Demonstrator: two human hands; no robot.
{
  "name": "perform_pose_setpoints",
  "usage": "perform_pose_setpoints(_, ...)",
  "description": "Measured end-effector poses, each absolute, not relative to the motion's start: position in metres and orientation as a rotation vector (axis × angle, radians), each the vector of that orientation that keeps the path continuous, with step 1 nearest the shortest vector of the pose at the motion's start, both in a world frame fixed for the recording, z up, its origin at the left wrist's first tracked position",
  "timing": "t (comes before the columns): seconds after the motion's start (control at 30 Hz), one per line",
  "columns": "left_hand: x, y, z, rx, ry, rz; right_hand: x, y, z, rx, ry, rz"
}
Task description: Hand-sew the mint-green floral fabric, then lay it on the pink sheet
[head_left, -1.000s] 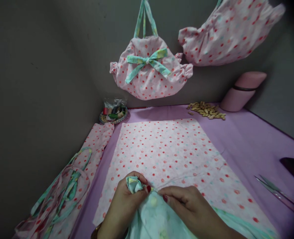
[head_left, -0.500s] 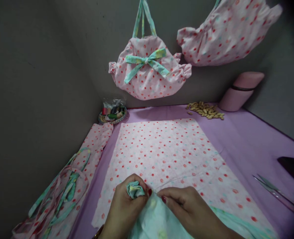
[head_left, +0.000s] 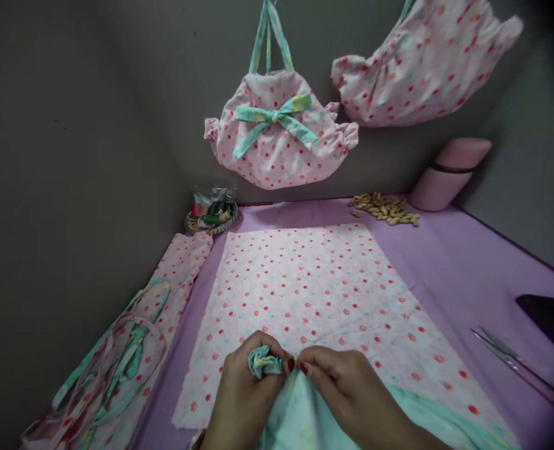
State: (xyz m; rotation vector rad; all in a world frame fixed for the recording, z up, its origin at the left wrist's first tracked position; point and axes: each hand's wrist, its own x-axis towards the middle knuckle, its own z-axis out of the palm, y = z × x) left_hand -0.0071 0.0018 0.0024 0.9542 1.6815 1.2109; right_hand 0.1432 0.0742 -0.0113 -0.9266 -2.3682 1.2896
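My left hand (head_left: 246,387) is closed around mint-green fabric (head_left: 300,412), and a crumpled bunch of it pokes out above the thumb. Close beside it, my right hand (head_left: 352,387) is closed in a pinch at the upper edge of the same cloth, its fingertips almost meeting those of the left. Whether a needle sits between the fingers is too small to tell. Beneath both hands lies a pink dotted fabric panel (head_left: 300,281), flat on the purple tablecloth (head_left: 446,262). More mint-green cloth trails to the right under my right forearm.
At right lie scissors (head_left: 516,362) and a dark flat object (head_left: 551,319). A pink bottle (head_left: 450,175) stands behind peanuts (head_left: 384,208). Back left is a basket of thread (head_left: 211,215); fabric strips (head_left: 122,350) lie at left. Two dotted bags (head_left: 281,150) hang above.
My two hands have come closer together, the left moving slightly right with its bunch of cloth. The right fingertips have shifted a little, still pinching the fabric edge.
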Motion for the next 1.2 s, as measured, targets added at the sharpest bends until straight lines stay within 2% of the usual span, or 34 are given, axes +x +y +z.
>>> perform_pose_setpoints(0.3, -0.028, 0.01, 0.009, 0.27, 1.437, 1.362, 0.144, 0.077, -0.016, -0.941, -2.313, 1.349)
perform_pose_setpoints(0.63, -0.028, 0.009, -0.012, 0.726, 1.548, 1.212, 0.143, 0.076, -0.016, -0.941, -2.323, 1.336)
perform_pose_setpoints(0.87, -0.016, 0.009, -0.002, 0.721, 1.608, 1.157, 0.144, 0.076, -0.016, -0.923, -2.339, 1.33)
perform_pose_setpoints(1.2, -0.012, 0.006, -0.008, 0.672, 1.496, 1.259, 0.144, 0.078, -0.013, -0.83, -2.306, 1.409)
